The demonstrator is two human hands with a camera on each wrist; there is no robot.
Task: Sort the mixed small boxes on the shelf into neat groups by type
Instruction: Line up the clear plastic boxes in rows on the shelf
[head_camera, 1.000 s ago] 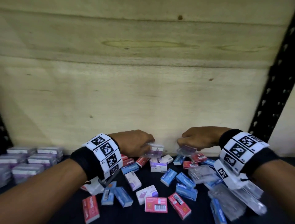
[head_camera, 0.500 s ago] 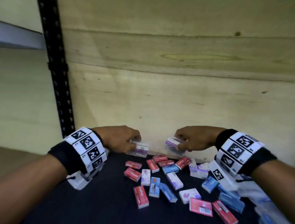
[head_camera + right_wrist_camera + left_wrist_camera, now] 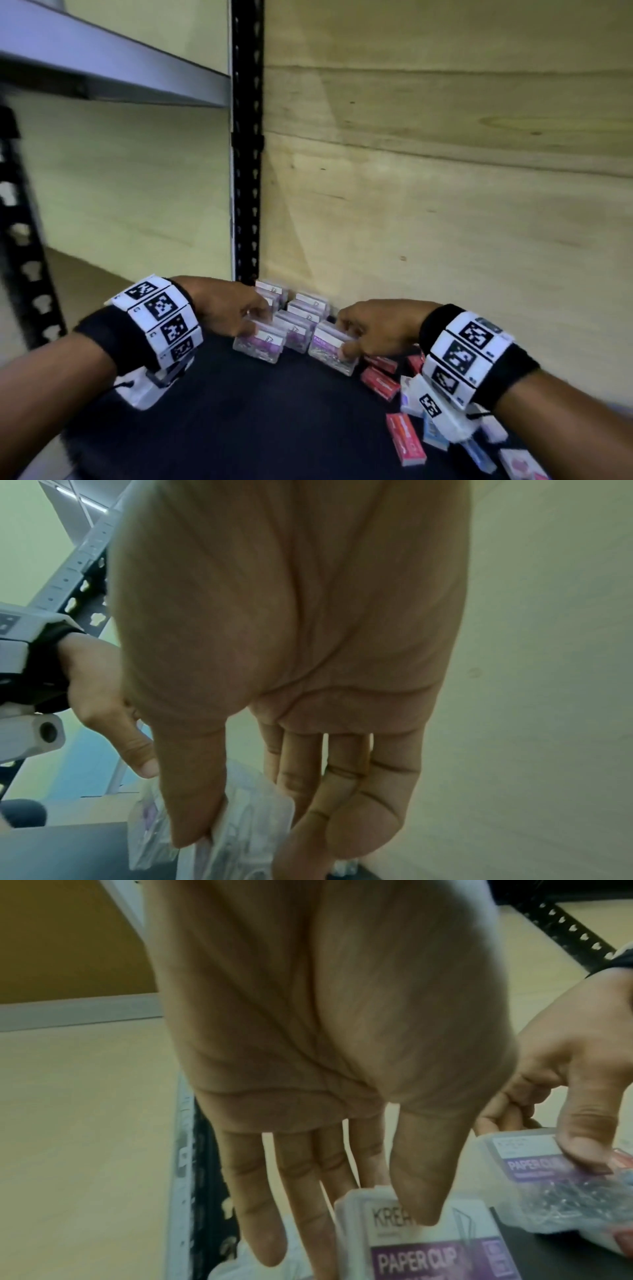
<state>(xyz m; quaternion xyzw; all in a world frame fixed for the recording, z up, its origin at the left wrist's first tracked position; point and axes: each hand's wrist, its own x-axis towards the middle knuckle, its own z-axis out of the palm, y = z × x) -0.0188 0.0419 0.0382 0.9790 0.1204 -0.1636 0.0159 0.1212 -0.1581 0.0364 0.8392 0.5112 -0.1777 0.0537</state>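
Note:
My left hand [image 3: 251, 327] pinches a clear paper clip box with a purple label [image 3: 261, 343], thumb on its front and fingers behind [image 3: 428, 1245]. It stands on the dark shelf [image 3: 239, 428] in front of a group of like paper clip boxes [image 3: 301, 308] in the back left corner. Just to its right, my right hand [image 3: 346, 339] grips a second paper clip box [image 3: 330, 349] between thumb and fingers [image 3: 240, 818]; whether this one touches the shelf I cannot tell. Both hands sit close together.
Mixed red boxes [image 3: 380, 378], blue and white ones lie scattered on the shelf at the right, partly under my right wrist. A black perforated upright [image 3: 247, 171] stands behind the group. A plywood back wall [image 3: 445, 205] closes the rear.
Both hands have carried their paper clip boxes left, away from the mixed pile, and brought them down beside the paper clip group in the corner. My view has swung left with them.

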